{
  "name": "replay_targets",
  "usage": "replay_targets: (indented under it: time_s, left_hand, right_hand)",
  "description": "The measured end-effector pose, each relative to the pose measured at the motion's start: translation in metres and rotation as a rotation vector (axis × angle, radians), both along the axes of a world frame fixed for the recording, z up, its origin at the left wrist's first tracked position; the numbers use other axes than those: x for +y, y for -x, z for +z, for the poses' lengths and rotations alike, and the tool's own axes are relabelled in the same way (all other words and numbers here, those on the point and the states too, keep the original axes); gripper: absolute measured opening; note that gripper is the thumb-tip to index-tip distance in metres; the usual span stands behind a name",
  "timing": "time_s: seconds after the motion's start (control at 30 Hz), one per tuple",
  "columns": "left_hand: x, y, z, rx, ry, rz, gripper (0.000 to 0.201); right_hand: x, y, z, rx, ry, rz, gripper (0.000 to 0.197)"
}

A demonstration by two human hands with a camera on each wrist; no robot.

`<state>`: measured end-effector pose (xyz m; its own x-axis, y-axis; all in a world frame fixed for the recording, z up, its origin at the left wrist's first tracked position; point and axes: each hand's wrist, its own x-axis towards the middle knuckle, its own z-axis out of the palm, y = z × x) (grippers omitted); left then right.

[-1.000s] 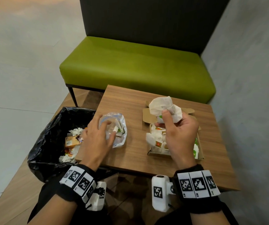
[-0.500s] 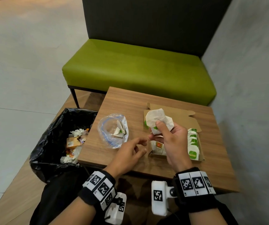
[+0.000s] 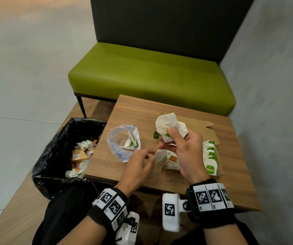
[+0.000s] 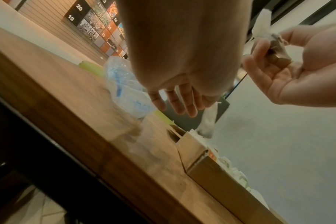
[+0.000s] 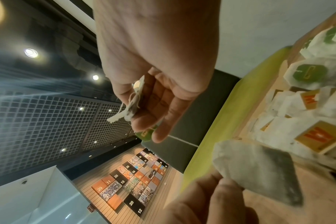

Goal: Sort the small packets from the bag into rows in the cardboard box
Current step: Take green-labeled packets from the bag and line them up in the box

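The right hand [image 3: 186, 147] pinches a bunch of white packets [image 3: 169, 127] above the cardboard box [image 3: 212, 138], thumb on top. The left hand [image 3: 138, 167], just left of it, pinches one packet [image 5: 259, 171] (blurred). Sorting is midway, I judge: next, set each into the row [image 3: 210, 156] right of the hand. The bag [image 3: 122, 142] lies beyond the left hand.
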<state>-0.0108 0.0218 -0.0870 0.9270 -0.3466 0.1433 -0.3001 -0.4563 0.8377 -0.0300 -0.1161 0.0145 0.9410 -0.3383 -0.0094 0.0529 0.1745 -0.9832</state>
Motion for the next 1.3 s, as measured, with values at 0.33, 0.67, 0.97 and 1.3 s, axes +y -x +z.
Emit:
replay_targets:
  time_s: [0.33, 0.67, 0.97, 1.3]
  left_hand:
    - [0.021, 0.011, 0.008, 0.27, 0.429, 0.142, 0.02]
    - [0.027, 0.002, 0.048, 0.421, 0.814, 0.217, 0.013]
    - [0.018, -0.011, 0.071, 0.364, 0.666, 0.176, 0.022]
    - [0.01, -0.006, 0.117, 0.34, 0.798, 0.046, 0.019]
  right_hand:
    - [0.009, -0.025, -0.06, 0.37, 0.178, -0.095, 0.014]
    - [0.007, -0.022, -0.071, 0.584, 0.76, -0.022, 0.032]
    - [0.002, 0.003, -0.057, 0.149, 0.745, 0.248, 0.053]
    - [-0.011, -0.023, -0.047, 0.142, 0.89, 0.084, 0.012]
